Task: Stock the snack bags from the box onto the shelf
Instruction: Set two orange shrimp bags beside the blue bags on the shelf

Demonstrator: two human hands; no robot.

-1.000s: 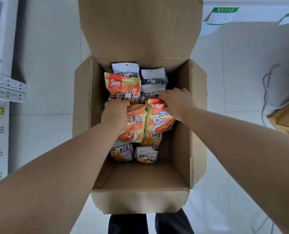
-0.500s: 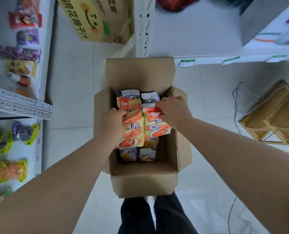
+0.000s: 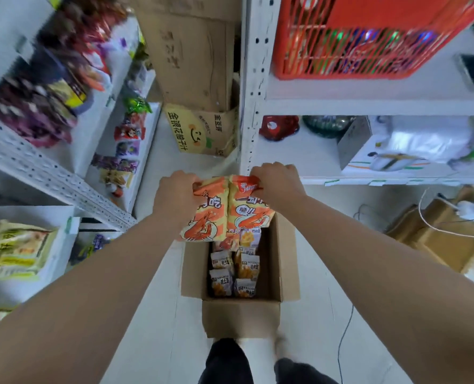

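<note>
The left hand grips the top of one orange shrimp-snack bag, and the right hand pinches the top of a second orange bag. The two bags hang side by side, touching, above the far end of the open cardboard box on the floor (small fry-snack packets lie inside it). A white shelf stands just beyond the right hand.

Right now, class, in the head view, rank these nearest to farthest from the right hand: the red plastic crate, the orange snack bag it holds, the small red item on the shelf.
1. Orange snack bag: in the right hand's grip.
2. Small red item: on the shelf just beyond the hand.
3. Red plastic crate: one level up, farther right.
</note>
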